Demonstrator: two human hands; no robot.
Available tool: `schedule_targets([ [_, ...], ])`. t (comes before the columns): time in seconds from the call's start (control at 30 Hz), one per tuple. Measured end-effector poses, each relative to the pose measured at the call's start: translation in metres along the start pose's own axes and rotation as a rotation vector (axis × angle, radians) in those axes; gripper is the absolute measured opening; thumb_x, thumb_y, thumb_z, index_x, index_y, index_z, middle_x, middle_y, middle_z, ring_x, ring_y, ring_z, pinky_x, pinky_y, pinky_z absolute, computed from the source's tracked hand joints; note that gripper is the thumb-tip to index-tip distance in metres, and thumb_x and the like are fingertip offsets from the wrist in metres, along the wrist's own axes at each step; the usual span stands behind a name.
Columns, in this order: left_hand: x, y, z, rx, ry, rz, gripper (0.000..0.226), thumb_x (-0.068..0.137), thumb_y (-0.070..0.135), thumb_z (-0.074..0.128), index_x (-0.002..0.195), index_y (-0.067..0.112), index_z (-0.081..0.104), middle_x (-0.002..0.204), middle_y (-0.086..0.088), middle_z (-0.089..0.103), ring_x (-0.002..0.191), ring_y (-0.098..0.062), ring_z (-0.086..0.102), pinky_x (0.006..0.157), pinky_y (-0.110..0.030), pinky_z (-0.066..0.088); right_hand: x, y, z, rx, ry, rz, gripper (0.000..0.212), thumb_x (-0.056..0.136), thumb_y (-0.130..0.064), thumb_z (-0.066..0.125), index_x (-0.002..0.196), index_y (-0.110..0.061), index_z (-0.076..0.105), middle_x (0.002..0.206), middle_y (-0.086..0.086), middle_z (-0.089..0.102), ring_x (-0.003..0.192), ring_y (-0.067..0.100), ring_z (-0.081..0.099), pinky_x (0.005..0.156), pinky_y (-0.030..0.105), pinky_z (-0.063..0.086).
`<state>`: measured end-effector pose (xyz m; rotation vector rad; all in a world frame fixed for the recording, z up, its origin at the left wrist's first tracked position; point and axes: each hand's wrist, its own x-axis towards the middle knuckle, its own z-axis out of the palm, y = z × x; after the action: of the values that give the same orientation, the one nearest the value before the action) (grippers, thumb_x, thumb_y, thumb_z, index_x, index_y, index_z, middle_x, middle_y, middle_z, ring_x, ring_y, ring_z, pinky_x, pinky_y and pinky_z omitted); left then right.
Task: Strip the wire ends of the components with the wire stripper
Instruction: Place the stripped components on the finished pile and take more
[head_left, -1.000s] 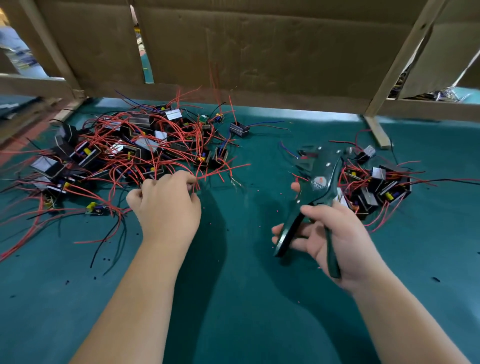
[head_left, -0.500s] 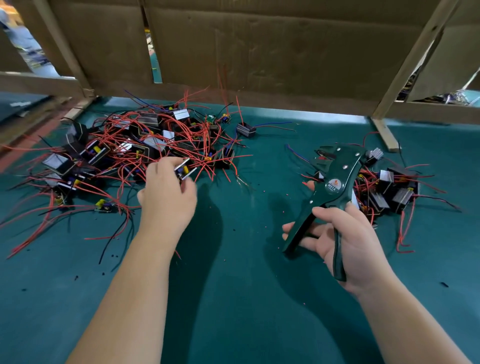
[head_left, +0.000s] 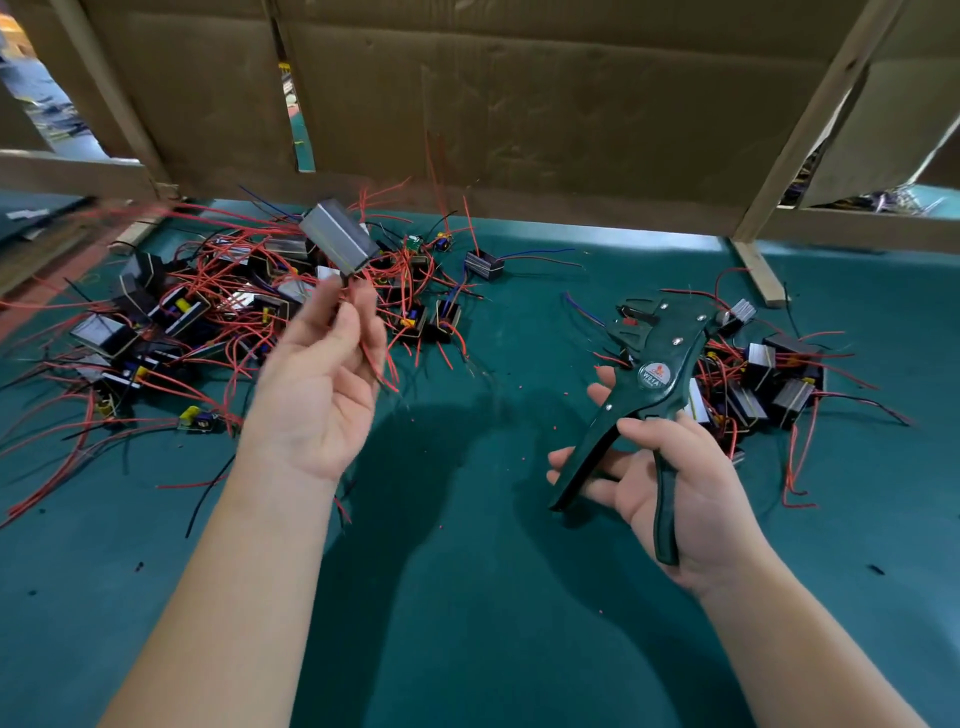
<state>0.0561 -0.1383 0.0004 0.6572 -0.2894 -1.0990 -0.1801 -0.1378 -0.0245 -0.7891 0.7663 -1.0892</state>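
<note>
Your left hand (head_left: 317, 395) pinches a grey component (head_left: 337, 241) by the red wires below it and holds it up over the near side of the left pile (head_left: 197, 317). Your right hand (head_left: 675, 483) is wrapped round the spread handles of the wire stripper (head_left: 652, 364), which is raised off the tabletop (head_left: 467, 597) with its head pointing far and left.

The component's long leads sweep off to the left in a blur, and I cannot tell whether they are free of the pile. If they are snagged, a quick pull could drag neighbouring pieces out with it. The block sits above your fingertips on thin wire, so it may flop or swing as you bring an end to the stripper's mouth. A wire fed in crooked or too deep would likely be nicked or bared too far, so keep your fingertips back from the mouth when you squeeze.

Your best working room is the green stretch between the left pile and the right pile (head_left: 769, 379), and toward you. At the far side it is tight: the cardboard wall (head_left: 519, 104) stands close behind both piles, and a wooden post (head_left: 758, 270) comes down just beyond the right one.
</note>
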Motion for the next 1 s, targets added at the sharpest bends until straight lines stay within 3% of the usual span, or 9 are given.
schedule_targets([
  [0.1,-0.007,-0.009,0.006,-0.084,-0.017,-0.215,0.023,0.085,-0.003,0.05,0.078,0.016,0.06,0.078,-0.005,0.073,0.072,-0.011,0.072,0.055,-0.015,0.054,0.001,0.0,0.001,0.048,-0.013,0.052,0.049,0.072,-0.01,0.053,0.121,-0.007,0.058,0.12,0.01,0.065,0.072,0.044,0.065,0.066,0.054,0.057],
  [0.2,-0.01,-0.019,0.007,-0.017,-0.079,-0.234,0.039,0.093,-0.005,0.042,0.069,0.01,0.069,0.079,-0.008,0.071,0.081,-0.02,0.074,0.064,-0.024,0.059,0.0,-0.001,0.003,0.1,-0.052,0.095,0.052,0.071,-0.012,0.051,0.123,-0.007,0.058,0.125,0.016,0.063,0.071,0.042,0.065,0.066,0.053,0.057],
  [0.3,-0.012,-0.024,0.006,0.112,-0.242,-0.201,0.035,0.094,0.002,0.038,0.098,0.009,0.072,0.09,-0.005,0.072,0.096,-0.02,0.071,0.079,-0.028,0.058,-0.001,-0.001,0.005,0.118,-0.084,0.107,0.056,0.069,-0.009,0.055,0.125,-0.007,0.056,0.123,0.017,0.062,0.07,0.039,0.064,0.066,0.052,0.057],
  [0.43,-0.015,-0.033,0.005,0.299,-0.304,-0.033,0.032,0.096,-0.001,0.042,0.118,0.01,0.062,0.106,-0.004,0.073,0.107,-0.02,0.067,0.082,-0.023,0.054,-0.002,-0.002,0.005,0.143,-0.1,0.103,0.065,0.063,-0.021,0.059,0.127,-0.007,0.054,0.122,0.017,0.062,0.071,0.039,0.065,0.067,0.052,0.057],
  [0.57,-0.019,-0.036,0.005,0.534,-0.252,0.285,0.02,0.084,0.028,0.066,0.101,0.019,0.073,0.098,0.004,0.074,0.083,-0.009,0.069,0.073,-0.018,0.05,-0.002,-0.002,0.004,0.13,-0.098,0.093,0.058,0.07,-0.018,0.052,0.127,-0.007,0.054,0.122,0.018,0.06,0.072,0.039,0.065,0.068,0.052,0.057],
  [0.7,-0.017,-0.027,0.004,0.613,-0.25,0.423,0.015,0.087,0.038,0.062,0.085,0.037,0.076,0.104,0.002,0.071,0.077,-0.003,0.053,0.079,-0.022,0.04,-0.001,-0.002,0.004,0.123,-0.098,0.101,0.065,0.064,-0.017,0.058,0.128,-0.008,0.054,0.12,0.018,0.062,0.072,0.039,0.065,0.068,0.052,0.057],
  [0.8,-0.018,-0.02,0.006,0.517,-0.29,0.333,0.016,0.088,0.026,0.062,0.089,0.029,0.078,0.088,0.005,0.075,0.081,-0.009,0.066,0.08,-0.023,0.049,0.0,-0.002,0.003,0.132,-0.099,0.117,0.06,0.069,-0.016,0.053,0.129,-0.007,0.054,0.119,0.019,0.063,0.072,0.041,0.064,0.068,0.054,0.057],
  [0.9,-0.02,-0.019,0.009,0.462,-0.309,0.216,0.018,0.086,0.018,0.06,0.101,0.018,0.071,0.071,-0.001,0.072,0.068,-0.013,0.069,0.073,-0.022,0.054,0.0,-0.002,0.002,0.119,-0.142,0.125,0.067,0.062,-0.019,0.061,0.128,-0.008,0.054,0.116,0.024,0.064,0.072,0.041,0.064,0.071,0.056,0.056],
  [1.0,-0.022,-0.021,0.011,0.468,-0.297,0.131,0.015,0.08,0.018,0.062,0.094,0.013,0.06,0.07,-0.004,0.072,0.064,-0.017,0.071,0.068,-0.022,0.055,-0.001,-0.002,0.004,0.093,-0.176,0.127,0.073,0.059,-0.023,0.064,0.129,-0.007,0.052,0.108,0.029,0.065,0.074,0.042,0.064,0.071,0.057,0.055],
])
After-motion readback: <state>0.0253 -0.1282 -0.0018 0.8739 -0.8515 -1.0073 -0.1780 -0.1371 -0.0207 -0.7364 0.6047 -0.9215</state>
